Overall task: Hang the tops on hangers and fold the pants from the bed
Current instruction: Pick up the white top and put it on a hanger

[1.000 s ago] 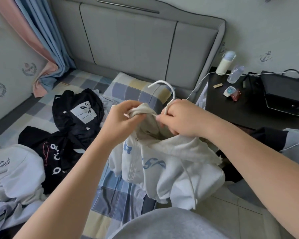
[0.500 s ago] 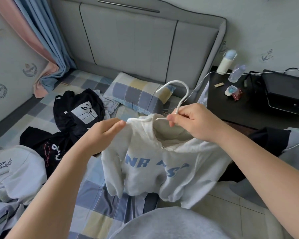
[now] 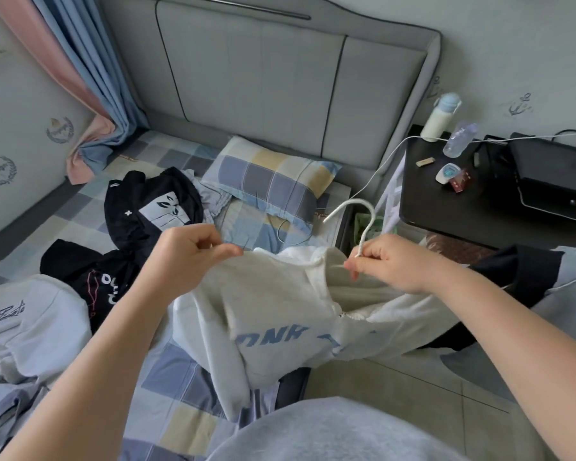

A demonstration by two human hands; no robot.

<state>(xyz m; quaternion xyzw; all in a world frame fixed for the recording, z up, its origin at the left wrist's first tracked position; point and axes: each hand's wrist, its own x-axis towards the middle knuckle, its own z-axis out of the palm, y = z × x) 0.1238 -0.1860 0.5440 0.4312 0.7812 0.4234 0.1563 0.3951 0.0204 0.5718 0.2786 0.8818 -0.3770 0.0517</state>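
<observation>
Two hands hold the white hoodie (image 3: pixel 280 304) over the bed (image 3: pixel 180 377) edge: the left hand (image 3: pixel 193 247) keeps a grip pinching its shoulder, the right hand (image 3: pixel 393 264) a grip pinching the white hanger (image 3: pixel 363 242) at the collar. Judging from this, seat that shoulder squarely over the hanger arm.

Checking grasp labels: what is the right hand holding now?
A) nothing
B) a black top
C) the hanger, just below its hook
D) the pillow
C: the right hand pinches the hanger just below its hook, at the collar of the white hoodie, while the left hand pinches the hoodie's shoulder.
</observation>
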